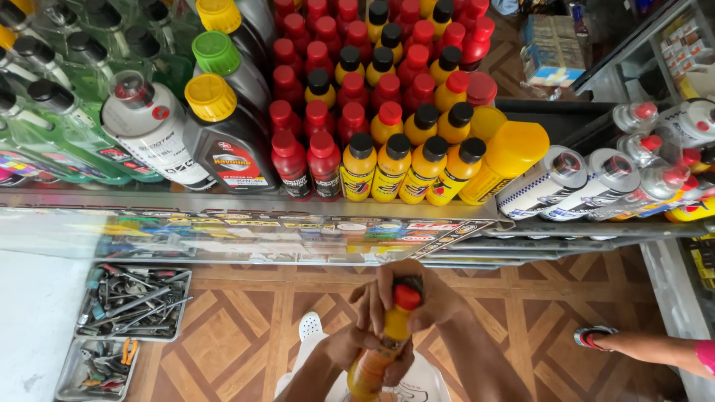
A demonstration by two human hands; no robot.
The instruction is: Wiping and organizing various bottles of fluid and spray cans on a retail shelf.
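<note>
Looking down through the head view, I see my right hand (406,292) wrapped over the red cap of a slim yellow plastic bottle (380,350), my left hand (356,346) clamped round its body above the wooden parquet floor (231,327). I judge that a sudden release of the cap could spill the contents, since the bottle tilts.

Just one view here, a head-worn cam looking pretty much straight down past the front edge of a sticker-covered glass shelf (298,231), with the patterned wooden parquet floor (238,327) far below. The shelf fills the whole top half, rows of red and yellow plastic bottles (372,112) running from 10 to 2 o'clock, close to the lens. The person's own hands sit low at 6 o'clock, near the bottom edge. A grey metal tray of hand tools (134,301) lies on the floor at 8 o'clock. No second view to overlap with.
</note>
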